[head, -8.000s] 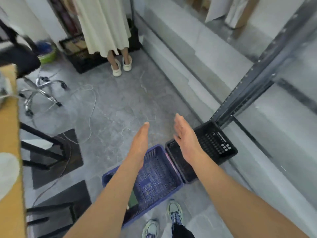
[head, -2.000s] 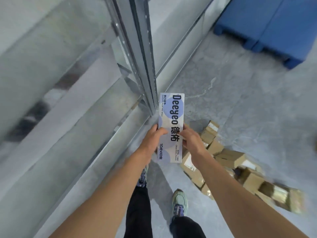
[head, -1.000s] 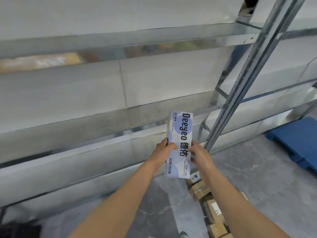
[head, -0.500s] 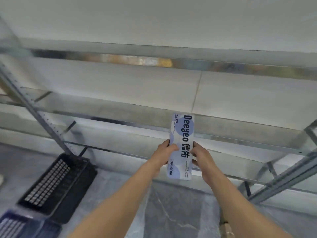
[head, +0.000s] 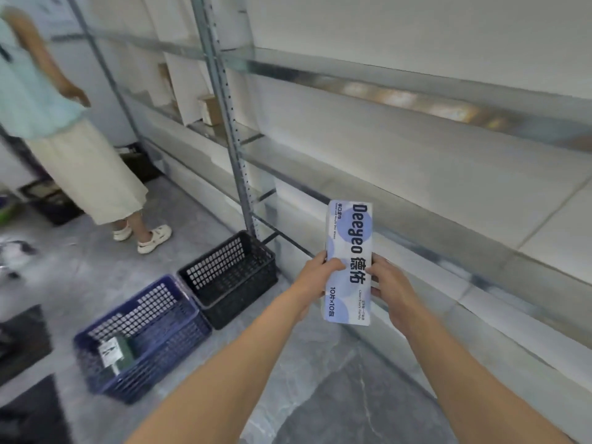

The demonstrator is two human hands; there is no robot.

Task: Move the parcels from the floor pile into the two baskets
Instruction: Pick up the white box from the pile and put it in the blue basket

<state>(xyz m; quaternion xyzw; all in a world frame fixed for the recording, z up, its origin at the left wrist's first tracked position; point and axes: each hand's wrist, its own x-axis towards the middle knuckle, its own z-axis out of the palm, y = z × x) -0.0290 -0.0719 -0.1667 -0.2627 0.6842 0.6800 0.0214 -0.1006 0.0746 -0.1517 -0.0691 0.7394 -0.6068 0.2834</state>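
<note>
The person is carrying a long white and blue pack [head: 349, 261] toward the two baskets. I think the good way to do this step is to step closer first. Then the pack should be going over a basket, tipping down flat, and going in low and slow, not being thrown. It is a long pack, so it will probably be lying best along the long side of a basket.

The black basket [head: 224, 304] is sitting nearer to the pack, and nothing is showing inside it. The blue basket [head: 166, 357] is touching it on the far side and is holding a green box [head: 119, 349] in one corner, with room beside the box. Both are sitting on the floor [head: 96, 277] by the metal shelf [head: 416, 100].

The left hand [head: 315, 274] is gripping the left edge of the pack, with the thumb lying on the front. The right hand [head: 389, 286] is gripping the right edge the same way. Both hands are closing round the lower half. The pack is standing upright in the air in front of the shelf, well apart from the baskets.

Another person [head: 80, 165] is standing past the baskets, so it is good to be watching out for them.
</note>
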